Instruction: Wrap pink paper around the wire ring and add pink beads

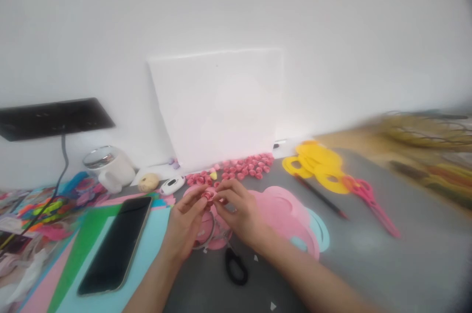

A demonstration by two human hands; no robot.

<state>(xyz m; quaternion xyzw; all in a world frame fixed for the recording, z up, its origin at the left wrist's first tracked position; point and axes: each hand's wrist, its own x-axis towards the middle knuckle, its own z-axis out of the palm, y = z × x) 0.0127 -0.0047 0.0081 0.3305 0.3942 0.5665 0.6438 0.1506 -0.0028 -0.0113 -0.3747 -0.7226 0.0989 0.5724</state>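
Pale plain wall [350, 33] facing you, white board [221, 106] set against it, grey work surface [416, 264] below you, tan surface [368, 143] to your right, soft even light

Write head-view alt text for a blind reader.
A left hand pinches a small pink coil above a gray table, the right hand at its side. Behind lie many pink pieces; a phone on colored sheets is at left, yellow cutouts and pink scissors at right.
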